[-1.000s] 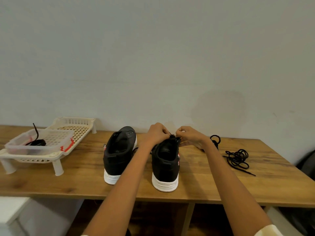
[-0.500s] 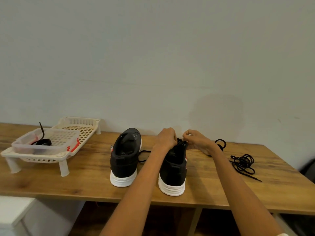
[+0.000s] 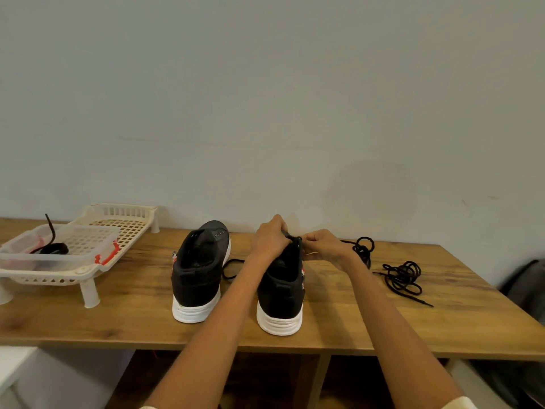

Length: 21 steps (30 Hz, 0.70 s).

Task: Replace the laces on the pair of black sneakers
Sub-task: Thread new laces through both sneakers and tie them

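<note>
Both hands work at the top of the right sneaker: the left hand and the right hand each pinch a black lace at the shoe's upper eyelets, fingers curled tight. That sneaker stands heel toward the camera on the wooden table, with the left sneaker just beside it (its lace holes look bare). A loose lace lies coiled near the right forearm. Farther left, a cream plastic rack carries a clear tub.
</note>
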Motion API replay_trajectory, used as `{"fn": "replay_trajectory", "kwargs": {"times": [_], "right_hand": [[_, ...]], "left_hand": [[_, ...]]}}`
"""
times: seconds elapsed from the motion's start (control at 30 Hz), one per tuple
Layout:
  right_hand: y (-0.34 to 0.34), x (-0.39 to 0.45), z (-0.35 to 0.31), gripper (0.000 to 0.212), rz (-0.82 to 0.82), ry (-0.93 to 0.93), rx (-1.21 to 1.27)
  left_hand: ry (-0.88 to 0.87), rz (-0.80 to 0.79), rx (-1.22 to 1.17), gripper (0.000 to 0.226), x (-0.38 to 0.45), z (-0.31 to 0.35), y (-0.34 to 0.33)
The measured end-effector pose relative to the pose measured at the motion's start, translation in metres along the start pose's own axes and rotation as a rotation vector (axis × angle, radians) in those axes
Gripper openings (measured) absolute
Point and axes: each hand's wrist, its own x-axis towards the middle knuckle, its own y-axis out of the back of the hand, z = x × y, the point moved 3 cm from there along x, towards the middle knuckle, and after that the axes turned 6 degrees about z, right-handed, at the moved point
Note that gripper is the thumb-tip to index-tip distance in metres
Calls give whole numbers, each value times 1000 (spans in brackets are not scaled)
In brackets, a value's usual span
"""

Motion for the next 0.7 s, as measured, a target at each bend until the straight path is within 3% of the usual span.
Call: {"fn": "replay_trajectory", "kwargs": {"times": [0.2,0.33,0.43,0.53,0.63,0.7], "right_hand": [[4,5,-2,17,18,51,-135],[4,9,-23,15,185,217,-288],[12,6,-38,15,379,292,2],[20,2,-55,14,443,362,393],[25,-4,-63,13,423,386,659],[26,-7,-56,12,380,362,591]], "left_hand": [[-30,-23,-5,16,0,1,-3],[59,-10,-63,29,5,1,-1],[126,-99,-61,21,6,0,-4],[59,-141,-6,32,8,2,-9],[48,-42,-32,24,15,5,-2],[84,112,-190,22,20,6,12]]}}
